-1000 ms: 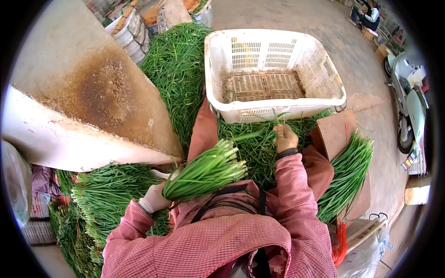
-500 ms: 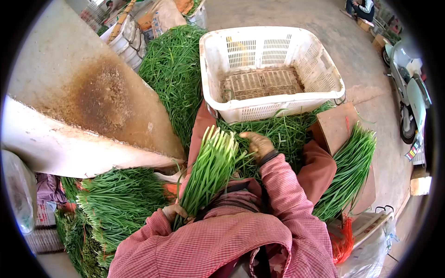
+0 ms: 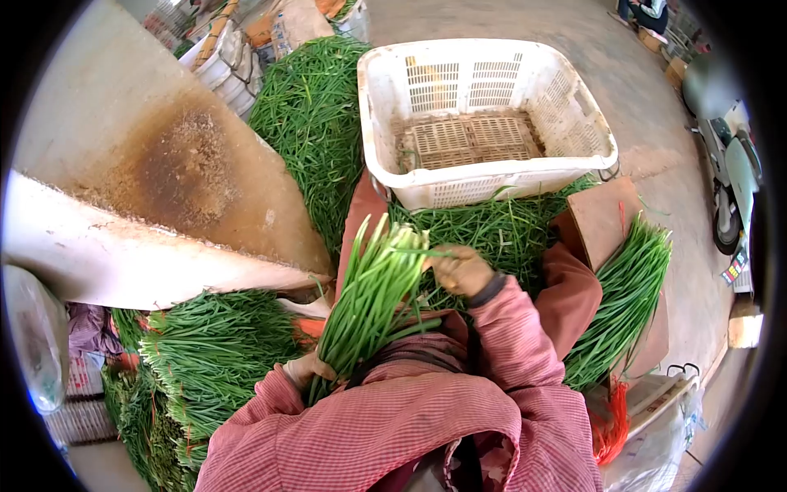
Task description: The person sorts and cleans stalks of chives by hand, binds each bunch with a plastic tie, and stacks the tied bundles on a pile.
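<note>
My left hand point(image 3: 310, 367), gloved, is closed around the lower, leafy part of a bunch of garlic chives point(image 3: 361, 299), held tilted against my lap with its pale stem ends up. My right hand point(image 3: 463, 271), also gloved, is closed beside those stem ends, with a single chive stalk point(image 3: 428, 253) pinched at its fingertips. Loose chives point(image 3: 492, 234) lie in a heap past my right hand, between my legs. To the right, a neat bundle of chives point(image 3: 625, 303) rests on a brown board point(image 3: 602, 215).
A white plastic crate point(image 3: 492, 176) stands on the loose greens ahead. Stacked chive bundles point(image 3: 217, 353) lie on my left, below a stained slab point(image 3: 188, 172). Red string point(image 3: 611, 426) hangs at lower right. A scooter point(image 3: 730, 180) and a seated person point(image 3: 648, 15) are farther off.
My right hand has moved slightly right and down and has closed on a stalk at the bunch's stem ends. My left hand keeps its hold. The view has shifted slightly.
</note>
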The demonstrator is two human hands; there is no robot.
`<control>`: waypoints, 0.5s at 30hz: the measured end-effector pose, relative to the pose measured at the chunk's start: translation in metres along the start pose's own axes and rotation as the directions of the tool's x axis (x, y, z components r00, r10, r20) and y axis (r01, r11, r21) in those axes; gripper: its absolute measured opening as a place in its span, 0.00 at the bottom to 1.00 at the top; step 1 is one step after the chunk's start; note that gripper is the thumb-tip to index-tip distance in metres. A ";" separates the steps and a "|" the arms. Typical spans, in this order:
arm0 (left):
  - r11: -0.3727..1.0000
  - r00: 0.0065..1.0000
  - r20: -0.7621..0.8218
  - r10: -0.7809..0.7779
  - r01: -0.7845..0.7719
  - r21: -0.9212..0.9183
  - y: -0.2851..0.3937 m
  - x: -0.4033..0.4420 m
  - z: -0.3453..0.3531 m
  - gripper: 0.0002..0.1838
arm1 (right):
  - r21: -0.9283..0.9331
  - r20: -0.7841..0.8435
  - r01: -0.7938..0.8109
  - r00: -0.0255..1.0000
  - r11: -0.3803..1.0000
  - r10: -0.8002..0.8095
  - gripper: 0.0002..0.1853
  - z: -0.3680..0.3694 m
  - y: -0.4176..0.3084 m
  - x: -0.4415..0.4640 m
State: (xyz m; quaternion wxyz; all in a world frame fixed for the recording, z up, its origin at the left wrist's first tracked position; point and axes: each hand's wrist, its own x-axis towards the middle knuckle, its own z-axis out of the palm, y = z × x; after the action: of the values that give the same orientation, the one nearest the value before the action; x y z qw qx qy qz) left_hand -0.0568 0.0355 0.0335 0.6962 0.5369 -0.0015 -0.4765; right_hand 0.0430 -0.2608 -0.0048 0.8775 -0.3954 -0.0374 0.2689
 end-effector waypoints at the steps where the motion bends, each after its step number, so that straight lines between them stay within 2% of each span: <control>1: 1.000 1.000 -0.012 0.004 -0.004 0.008 0.002 0.000 -0.001 0.30 | 0.104 0.026 0.066 0.997 0.992 -0.069 0.07 -0.005 -0.012 -0.002; 2: 1.000 1.000 -0.022 0.014 -0.014 0.022 0.004 0.000 0.000 0.30 | 0.207 0.042 0.129 0.989 0.970 -0.141 0.07 -0.009 -0.025 -0.006; 4: 0.987 0.998 -0.012 0.068 -0.066 0.145 0.006 0.005 -0.006 0.30 | -0.002 -0.281 0.162 0.947 0.987 -0.156 0.08 -0.017 -0.053 -0.020; 5: 0.924 0.986 0.087 0.142 -0.163 0.346 0.000 0.011 -0.018 0.32 | 0.034 -0.422 0.189 0.893 0.981 -0.157 0.09 -0.026 -0.061 -0.022; 6: 0.922 0.985 0.092 0.145 -0.168 0.349 0.004 0.011 -0.018 0.32 | 0.067 -0.552 0.221 0.821 0.973 -0.149 0.09 -0.035 -0.068 -0.027; 8: 0.964 0.997 0.012 0.072 -0.073 0.255 0.011 0.010 -0.017 0.31 | 0.303 -0.553 0.507 0.783 0.807 -0.284 0.10 -0.085 -0.072 -0.045; 9: 0.893 0.991 -0.021 0.134 -0.112 0.437 0.013 0.008 -0.020 0.29 | 0.041 -0.692 0.457 0.654 0.889 -0.305 0.11 -0.099 -0.076 -0.047; 10: 0.891 0.991 -0.017 0.132 -0.111 0.440 0.015 0.005 -0.022 0.29 | -0.205 -0.791 0.334 0.497 0.920 -0.357 0.14 -0.115 -0.077 -0.049; 11: 0.897 0.988 -0.144 0.051 0.018 0.442 0.018 0.002 -0.023 0.28 | -0.494 -0.774 0.011 0.449 0.869 -0.446 0.27 -0.176 -0.043 -0.047; 12: 0.891 0.963 -0.269 -0.026 0.144 0.430 0.020 0.001 -0.022 0.26 | -0.739 -0.568 -0.609 0.336 0.286 -0.751 0.42 -0.196 -0.008 -0.044; 13: 0.827 0.928 -0.294 0.228 -0.025 0.562 0.013 0.005 -0.019 0.23 | -0.422 -0.809 -0.880 0.258 0.216 -0.529 0.50 -0.094 -0.031 -0.042; 14: 0.825 0.928 -0.289 0.236 -0.034 0.565 0.017 0.012 -0.009 0.23 | -0.525 -0.758 -0.839 0.385 0.143 -0.526 0.50 -0.081 -0.012 -0.039; 15: 0.676 0.845 -0.381 0.376 0.031 0.736 0.022 0.016 0.008 0.23 | -0.823 -0.567 -0.436 0.586 0.364 -0.579 0.50 -0.114 0.037 -0.030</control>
State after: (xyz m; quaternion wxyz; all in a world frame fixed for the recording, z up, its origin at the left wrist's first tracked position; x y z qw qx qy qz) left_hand -0.0372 0.0180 0.0454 0.4485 0.8670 -0.0585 -0.2090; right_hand 0.0329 -0.3321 -0.1048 0.4155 -0.8855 0.1992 -0.0592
